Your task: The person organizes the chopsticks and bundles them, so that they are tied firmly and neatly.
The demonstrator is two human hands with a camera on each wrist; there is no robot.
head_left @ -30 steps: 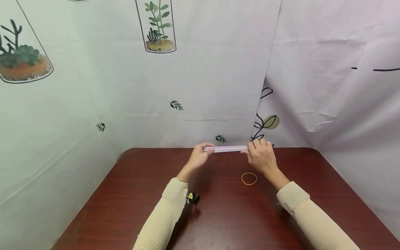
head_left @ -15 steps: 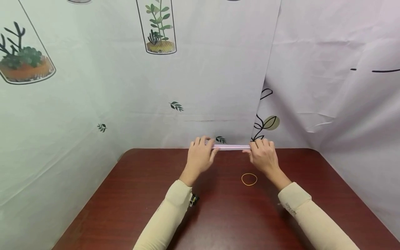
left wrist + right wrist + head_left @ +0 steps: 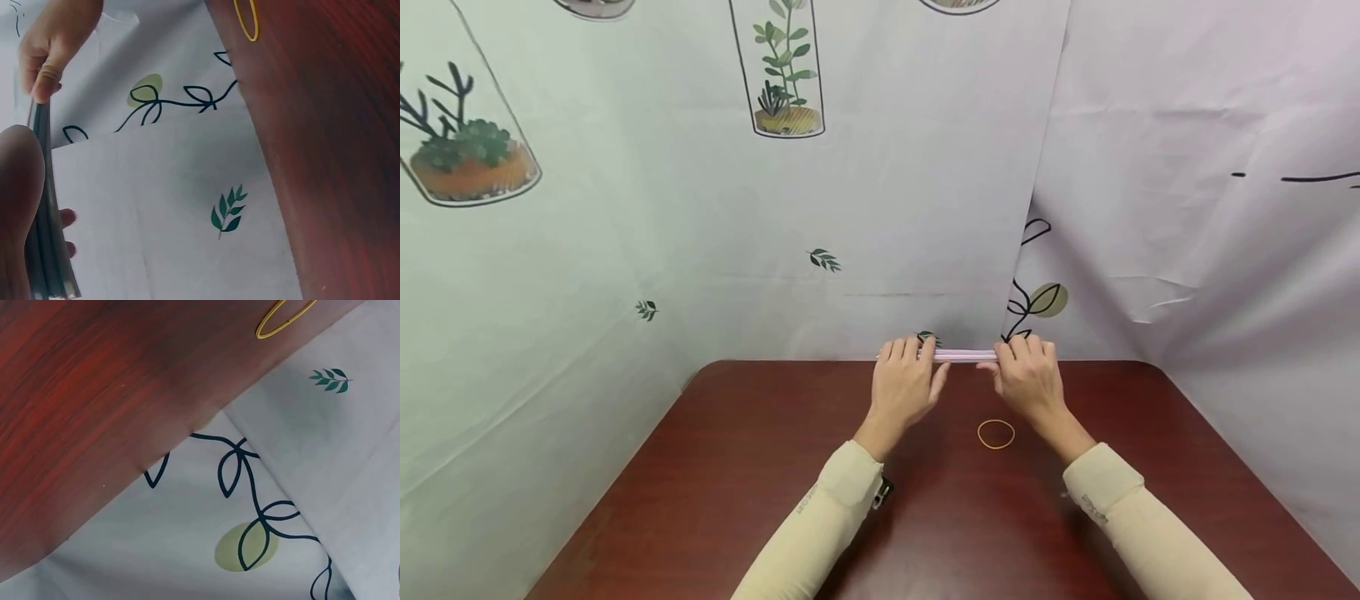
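Note:
A bundle of thin pale pink-white straws (image 3: 964, 356) is held level above the far edge of the table, between both hands. My left hand (image 3: 904, 387) grips its left part, fingers over the top. In the left wrist view the straws (image 3: 45, 250) look dark and run lengthwise, with the thumb in front and fingertips showing behind. The bundle's right end is in the grip of my right hand (image 3: 1030, 375), its fingers curled over it. A yellow rubber band (image 3: 996, 434) lies on the table, nearer than the right hand. The right wrist view shows neither hand nor straws.
The dark red wooden table (image 3: 760, 500) reaches back to a white printed curtain (image 3: 887, 208) with plant drawings. More curtain hangs at both sides. A small black device (image 3: 883, 492) sits at the left wrist.
My left hand has turned from pinching the left end to lying knuckles-up over the bundle, and has slid right along it. The right hand stays nearly in place. The rubber band has not moved.

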